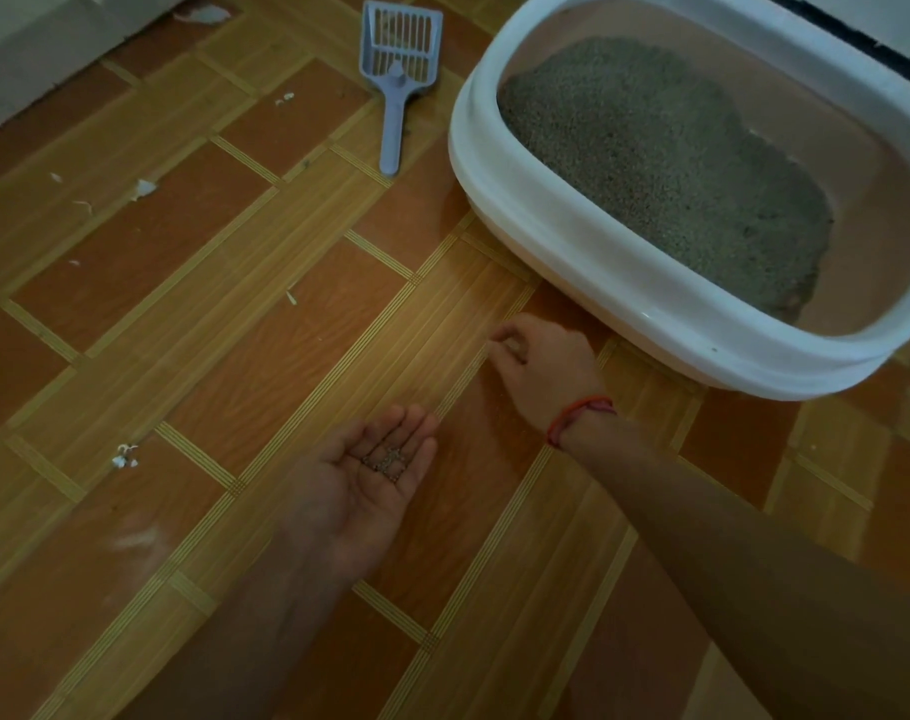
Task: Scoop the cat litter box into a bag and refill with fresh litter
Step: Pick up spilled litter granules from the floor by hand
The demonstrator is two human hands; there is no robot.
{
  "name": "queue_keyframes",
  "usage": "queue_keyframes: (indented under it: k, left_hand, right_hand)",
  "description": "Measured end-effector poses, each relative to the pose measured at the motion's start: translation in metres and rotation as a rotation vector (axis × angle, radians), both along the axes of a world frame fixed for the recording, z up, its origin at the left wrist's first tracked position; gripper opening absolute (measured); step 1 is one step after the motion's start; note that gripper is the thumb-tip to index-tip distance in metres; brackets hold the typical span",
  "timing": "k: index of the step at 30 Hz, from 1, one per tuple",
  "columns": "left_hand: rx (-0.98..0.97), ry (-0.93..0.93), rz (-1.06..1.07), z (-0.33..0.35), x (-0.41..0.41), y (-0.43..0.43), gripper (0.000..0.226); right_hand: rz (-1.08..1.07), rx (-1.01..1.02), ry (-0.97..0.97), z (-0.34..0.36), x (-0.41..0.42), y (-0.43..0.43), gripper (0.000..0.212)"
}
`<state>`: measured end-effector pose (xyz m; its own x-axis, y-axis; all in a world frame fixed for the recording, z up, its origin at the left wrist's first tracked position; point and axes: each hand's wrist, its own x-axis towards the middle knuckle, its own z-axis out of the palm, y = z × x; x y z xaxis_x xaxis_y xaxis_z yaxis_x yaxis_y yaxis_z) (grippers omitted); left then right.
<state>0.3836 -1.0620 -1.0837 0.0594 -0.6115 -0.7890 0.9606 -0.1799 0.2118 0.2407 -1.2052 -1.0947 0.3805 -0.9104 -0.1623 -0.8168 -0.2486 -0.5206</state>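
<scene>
A white-rimmed litter box [562, 236] stands on the floor at the upper right, with grey litter [666, 163] heaped inside. A pale blue slotted scoop [398, 70] lies on the floor to its left, apart from both hands. My left hand [359, 485] is held palm up with a small pile of litter grains [388, 459] cupped in it. My right hand [546, 366], with a red string at the wrist, hovers low over the floor just in front of the box, fingertips pinched together. Whether a grain sits between them is too small to tell.
The floor [209, 304] is wood-patterned vinyl in orange and tan blocks. White scraps [125, 457] are scattered over its left side. A pale wall edge [37, 59] runs along the upper left corner.
</scene>
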Motion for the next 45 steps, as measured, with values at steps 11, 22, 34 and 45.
queue_keyframes:
  k: [11, 22, 34, 45]
  left_hand:
    - [0.011, 0.015, 0.007, -0.005, 0.002, 0.000, 0.049]
    - [0.016, 0.013, 0.008, -0.006, 0.001, 0.000, 0.049]
    - [0.004, -0.025, 0.020, 0.002, 0.001, 0.004, 0.040]
    - [-0.037, -0.068, -0.118, 0.000, 0.002, 0.009, 0.025]
  right_hand:
    - [-0.014, -0.027, 0.027, -0.016, 0.009, -0.016, 0.011]
    - [0.155, -0.138, 0.336, -0.010, 0.019, -0.019, 0.022]
    - [0.202, -0.067, 0.088, 0.030, 0.028, 0.020, 0.022]
    - [0.359, 0.035, -0.138, 0.070, 0.036, 0.097, 0.015]
